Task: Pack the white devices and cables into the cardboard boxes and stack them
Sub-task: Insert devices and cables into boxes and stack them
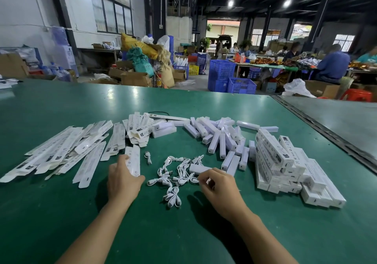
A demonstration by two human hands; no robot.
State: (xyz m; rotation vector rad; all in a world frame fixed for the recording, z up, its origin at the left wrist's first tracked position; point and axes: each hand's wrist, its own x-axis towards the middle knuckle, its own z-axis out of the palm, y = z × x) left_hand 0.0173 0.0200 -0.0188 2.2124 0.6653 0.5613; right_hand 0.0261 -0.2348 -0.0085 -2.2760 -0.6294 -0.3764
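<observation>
Dozens of white devices (pixel 219 139) lie heaped at the upper middle of the green desk (pixel 61 108), slim rigid bars that look light and smooth enough to slide under a fingertip. They are best pinched across the narrow sides near mid-length, so that one end can be steered into a carton mouth.

Flat, unfolded cardboard boxes (pixel 67 151) fan out at centre left. They are thin card that will bend and crease, so it seems wiser to lift one by its long edges and squeeze it open than to press on its face. The left hand (pixel 122 180) rests spread on one flat box (pixel 133 161); its grip is pressing down, not closed round it.

Cables (pixel 175 174) lie tangled at lower centre, soft, springy and light. One should be taken by the coil rather than by a plug, or its neighbours may trail along. The right hand (pixel 218 186) has its grip pinched on something small and white at the cable pile's right edge, probably a cable end, beside one device (pixel 199 168).

Filled boxes (pixel 289 165) are stacked at right.
</observation>
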